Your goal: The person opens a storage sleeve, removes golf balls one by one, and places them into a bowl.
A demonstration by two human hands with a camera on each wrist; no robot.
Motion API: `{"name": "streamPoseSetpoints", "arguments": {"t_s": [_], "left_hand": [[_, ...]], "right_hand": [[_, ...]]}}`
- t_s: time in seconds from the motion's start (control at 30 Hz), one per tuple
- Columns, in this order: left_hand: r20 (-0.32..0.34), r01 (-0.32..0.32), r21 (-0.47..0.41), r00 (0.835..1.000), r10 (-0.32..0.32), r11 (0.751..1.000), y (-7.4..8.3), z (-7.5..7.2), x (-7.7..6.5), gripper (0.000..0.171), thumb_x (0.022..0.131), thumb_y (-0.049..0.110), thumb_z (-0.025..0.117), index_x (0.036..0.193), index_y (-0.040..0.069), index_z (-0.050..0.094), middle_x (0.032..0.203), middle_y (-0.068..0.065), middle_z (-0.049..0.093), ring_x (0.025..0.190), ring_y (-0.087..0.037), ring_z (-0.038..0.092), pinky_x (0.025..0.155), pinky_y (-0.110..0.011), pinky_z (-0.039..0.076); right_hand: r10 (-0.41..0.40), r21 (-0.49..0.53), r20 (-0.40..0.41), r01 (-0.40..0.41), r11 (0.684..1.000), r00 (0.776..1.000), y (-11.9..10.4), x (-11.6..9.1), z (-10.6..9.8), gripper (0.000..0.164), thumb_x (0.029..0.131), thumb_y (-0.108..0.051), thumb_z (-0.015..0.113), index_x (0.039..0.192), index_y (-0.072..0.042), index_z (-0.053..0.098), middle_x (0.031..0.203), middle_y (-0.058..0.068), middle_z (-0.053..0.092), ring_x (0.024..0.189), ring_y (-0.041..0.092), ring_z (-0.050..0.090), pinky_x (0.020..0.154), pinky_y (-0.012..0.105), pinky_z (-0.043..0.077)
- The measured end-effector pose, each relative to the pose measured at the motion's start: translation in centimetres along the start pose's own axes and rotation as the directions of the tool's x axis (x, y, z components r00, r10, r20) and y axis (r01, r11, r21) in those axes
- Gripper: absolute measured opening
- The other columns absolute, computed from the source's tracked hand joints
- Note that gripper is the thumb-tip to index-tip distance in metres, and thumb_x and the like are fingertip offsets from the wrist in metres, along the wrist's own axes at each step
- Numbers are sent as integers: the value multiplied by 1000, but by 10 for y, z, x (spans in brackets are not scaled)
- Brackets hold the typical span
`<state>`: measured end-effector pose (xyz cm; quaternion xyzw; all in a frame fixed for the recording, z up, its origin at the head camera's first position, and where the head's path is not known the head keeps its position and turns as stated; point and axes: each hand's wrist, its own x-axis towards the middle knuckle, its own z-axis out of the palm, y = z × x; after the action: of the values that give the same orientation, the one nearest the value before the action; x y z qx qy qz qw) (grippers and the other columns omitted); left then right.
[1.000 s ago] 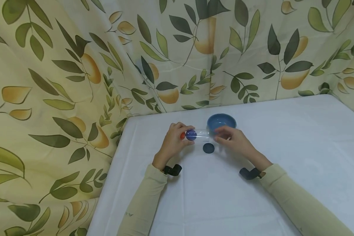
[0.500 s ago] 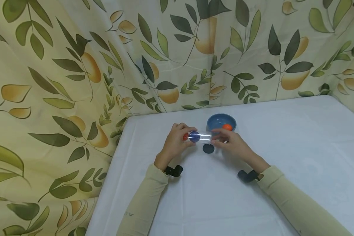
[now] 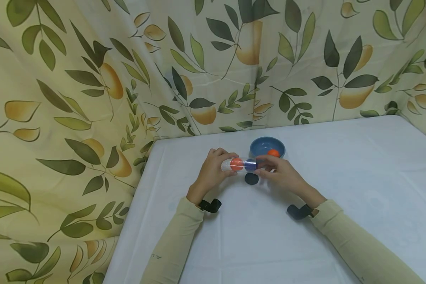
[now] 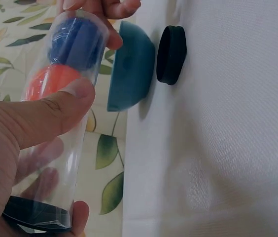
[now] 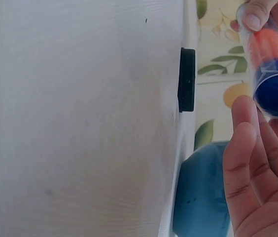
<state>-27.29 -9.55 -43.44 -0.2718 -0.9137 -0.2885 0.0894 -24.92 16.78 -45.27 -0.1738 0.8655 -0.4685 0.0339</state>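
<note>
The left hand [image 3: 211, 170] grips a clear tube [image 3: 227, 165]; the right hand [image 3: 283, 172] is at the tube's far end from it. Inside the tube sit an orange ball [image 3: 236, 164] and a blue ball [image 3: 250, 165]. Beyond it, a bowl [image 3: 260, 148] holds a second orange ball [image 3: 273, 153]; on the tube's near side lies a disc [image 3: 251, 180].

Head camera, one: worn on my head, facing forward and down over the white cloth-covered table [image 3: 252, 240] to the leaf-printed fabric backdrop [image 3: 206, 51]; widest view. Left wrist camera, one: close behind my left hand [image 3: 211, 169], table edge-on at right. Right wrist camera, one: close behind my right hand [image 3: 284, 173], table at left. Common to all: clear cylindrical tube [image 4: 72, 160], blue round bowl [image 4: 134, 69], dark round cap [image 4: 172, 55].
</note>
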Motion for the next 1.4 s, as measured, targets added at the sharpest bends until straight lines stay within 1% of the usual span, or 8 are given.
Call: {"name": "streamPoseSetpoints", "arguments": {"t_s": [0.2, 0.4, 0.73, 1.03, 1.4], "left_hand": [[3, 0, -27, 1000, 0, 1000, -1, 1, 1, 51, 81, 22, 88, 129, 20, 71, 119, -5, 65, 112, -23, 51, 94, -39, 48], [-5, -8, -38, 1000, 8, 999, 0, 1, 1, 51, 80, 23, 88, 129, 20, 71, 118, -6, 65, 111, -23, 51, 93, -39, 48], [6, 12, -56, 1000, -12, 998, 0, -1, 0, 52, 81, 22, 88, 130, 21, 71, 119, -5, 65, 112, -22, 51, 93, -38, 48], [15, 38, -66, 999, -37, 997, 1, -2, 0, 51, 81, 23, 88, 130, 21, 71, 121, -6, 66, 114, -23, 51, 95, -39, 47], [-2, 49, -79, 999, -50, 996, -2, -1, 0, 53, 81, 23, 88, 130, 22, 70, 122, -4, 65, 113, -21, 50, 95, -38, 47]], "right_hand": [[12, -20, -1, -12, 1000, 1000, -1, 0, -4, 52, 95, -33, 74, 138, -10, 59, 100, 8, 73, 92, 24, 64, 74, 32, 51], [8, -18, -1, -8, 1000, 1000, -1, 0, -6, 49, 95, -33, 74, 135, -11, 60, 102, 8, 74, 94, 25, 66, 76, 34, 52], [-31, -25, -17, 31, 999, 999, -1, 1, -6, 47, 93, -27, 76, 133, -8, 61, 98, 8, 73, 86, 23, 63, 70, 28, 51], [-65, -54, -36, 63, 997, 997, 0, -1, -10, 49, 90, -23, 80, 132, -6, 62, 99, 8, 73, 87, 18, 65, 73, 25, 53], [-66, -88, -52, 62, 994, 996, -1, -1, -13, 47, 89, -20, 80, 131, -9, 62, 101, 6, 75, 89, 18, 67, 75, 25, 53]]}}
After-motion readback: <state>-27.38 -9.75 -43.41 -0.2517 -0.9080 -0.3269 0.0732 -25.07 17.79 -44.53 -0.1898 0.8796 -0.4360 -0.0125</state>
